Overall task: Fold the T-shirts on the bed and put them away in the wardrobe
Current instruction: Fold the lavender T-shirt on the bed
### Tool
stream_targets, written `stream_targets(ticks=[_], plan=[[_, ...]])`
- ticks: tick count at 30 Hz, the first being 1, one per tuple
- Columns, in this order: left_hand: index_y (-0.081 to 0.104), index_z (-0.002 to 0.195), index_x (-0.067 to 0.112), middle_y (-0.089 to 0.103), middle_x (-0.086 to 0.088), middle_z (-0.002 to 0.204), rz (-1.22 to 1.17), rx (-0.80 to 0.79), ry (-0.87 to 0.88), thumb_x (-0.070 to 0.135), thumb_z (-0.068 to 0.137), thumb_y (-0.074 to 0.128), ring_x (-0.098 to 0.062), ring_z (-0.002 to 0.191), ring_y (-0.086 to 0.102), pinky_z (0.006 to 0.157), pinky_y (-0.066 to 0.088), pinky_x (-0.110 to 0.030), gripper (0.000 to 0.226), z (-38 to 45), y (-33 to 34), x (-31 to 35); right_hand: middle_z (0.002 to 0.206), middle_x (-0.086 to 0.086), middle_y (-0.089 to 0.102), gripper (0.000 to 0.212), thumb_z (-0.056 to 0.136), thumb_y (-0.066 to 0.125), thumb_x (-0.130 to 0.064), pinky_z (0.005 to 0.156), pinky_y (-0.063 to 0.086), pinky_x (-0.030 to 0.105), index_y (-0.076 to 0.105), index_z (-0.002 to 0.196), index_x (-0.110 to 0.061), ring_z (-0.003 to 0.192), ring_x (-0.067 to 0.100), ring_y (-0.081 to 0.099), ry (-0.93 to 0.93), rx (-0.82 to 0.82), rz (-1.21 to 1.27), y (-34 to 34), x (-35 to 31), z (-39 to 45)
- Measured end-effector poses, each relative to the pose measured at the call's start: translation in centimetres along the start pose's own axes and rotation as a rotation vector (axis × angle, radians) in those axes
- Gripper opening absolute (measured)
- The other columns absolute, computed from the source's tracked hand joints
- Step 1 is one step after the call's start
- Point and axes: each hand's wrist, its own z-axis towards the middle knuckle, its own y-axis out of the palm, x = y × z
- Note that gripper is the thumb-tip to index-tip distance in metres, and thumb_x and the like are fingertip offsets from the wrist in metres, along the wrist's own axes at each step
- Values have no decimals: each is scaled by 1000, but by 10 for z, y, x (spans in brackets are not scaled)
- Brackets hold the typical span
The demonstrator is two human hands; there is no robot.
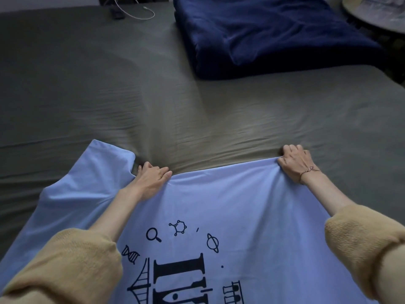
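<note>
A light blue T-shirt (219, 200) with black printed science drawings lies spread on the grey-green bed sheet (109, 95), print side up, at the near edge of the view. My left hand (151, 176) grips its far edge beside a sleeve that sticks out to the left. My right hand (295, 161), with a thin bracelet at the wrist, is closed on the far right corner of the same edge. Both arms wear mustard knitted sleeves. The cloth is stretched flat between the two hands. No wardrobe is in view.
A folded dark blue blanket (274, 34) lies at the far right of the bed. A white cable (140, 14) and a small dark object (117, 13) rest near the far edge. A round table (377, 16) stands beyond the bed's right corner.
</note>
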Motion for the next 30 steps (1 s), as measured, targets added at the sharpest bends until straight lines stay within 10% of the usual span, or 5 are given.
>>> stream_targets(ticks=[7,12,17,27,30], plan=[[42,109,16,57,-4,117,201,170,-85,40,103,14,-22,124,37,116,-1,-51,37,-15,7,20,114,22,53,31,85,54,-1,108,17,61,52,115,5,114,32,50,24,260,-66,-7,-24,-22],[20,149,20,17,12,155,-69,523,-18,66,80,-19,4,142,-4,106,-32,-34,92,-85,26,20,108,15,69,42,82,35,-15,102,31,61,72,93,1,106,24,64,-286,433,-21,5,-70,-81],[3,147,18,4,12,153,-196,531,-233,72,78,-19,6,137,-9,112,-19,-39,90,-179,69,-42,129,6,60,71,101,0,-28,111,-3,50,68,112,-12,145,12,-4,-495,354,63,27,-159,-159],[-18,142,13,-24,7,149,-98,227,-432,69,58,-32,-7,142,-12,116,-1,-49,102,-286,79,-151,128,-7,60,54,76,33,-34,106,3,54,68,116,-26,117,8,58,-892,61,89,17,-345,-282],[38,143,8,34,-2,151,-107,458,-371,52,85,5,-16,136,39,106,31,-55,80,-283,68,-169,125,-11,62,54,73,33,-39,105,5,54,68,113,-29,115,4,58,-991,-35,82,28,-380,-323]])
